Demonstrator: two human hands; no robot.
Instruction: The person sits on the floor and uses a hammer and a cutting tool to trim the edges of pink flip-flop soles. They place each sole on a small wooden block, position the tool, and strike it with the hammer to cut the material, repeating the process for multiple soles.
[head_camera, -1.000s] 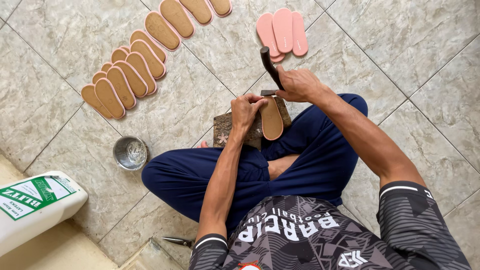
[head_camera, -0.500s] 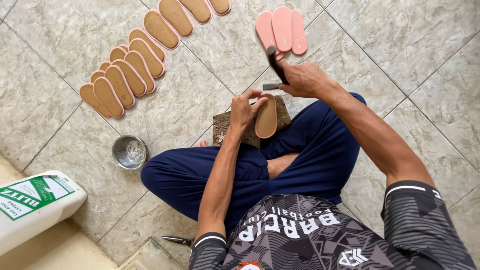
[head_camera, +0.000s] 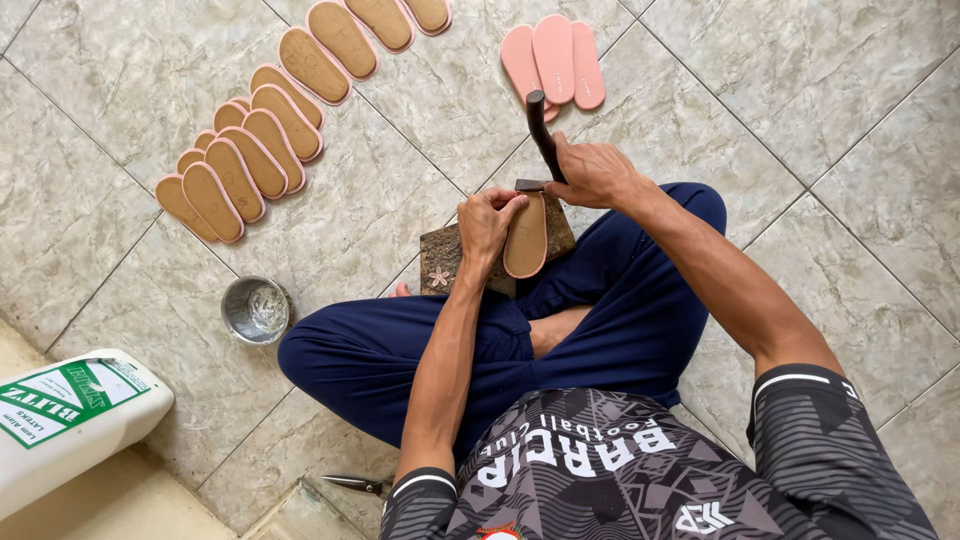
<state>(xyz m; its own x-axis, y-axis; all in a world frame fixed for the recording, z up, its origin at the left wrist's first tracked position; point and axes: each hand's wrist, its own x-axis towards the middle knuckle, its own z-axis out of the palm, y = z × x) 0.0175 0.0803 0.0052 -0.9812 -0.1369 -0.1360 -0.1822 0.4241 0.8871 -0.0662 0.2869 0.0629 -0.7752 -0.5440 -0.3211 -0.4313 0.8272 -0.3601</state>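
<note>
The left hand (head_camera: 487, 215) presses down on a tan shoe sole (head_camera: 526, 236) so it stays flat on the block (head_camera: 448, 262) under it. The right hand (head_camera: 592, 172), just beside, grips a hammer (head_camera: 540, 130), its head touching the sole's tip. More soles (head_camera: 245, 160) lie far left.

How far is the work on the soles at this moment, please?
Looks done: tan-topped soles lie in overlapping rows on the tiled floor. In hand: the left hand steadies one sole on a block, while the right hand holds a hammer with its head at the sole's far end. Seemingly left: three pink soles lie apart, showing no tan layer.
</note>
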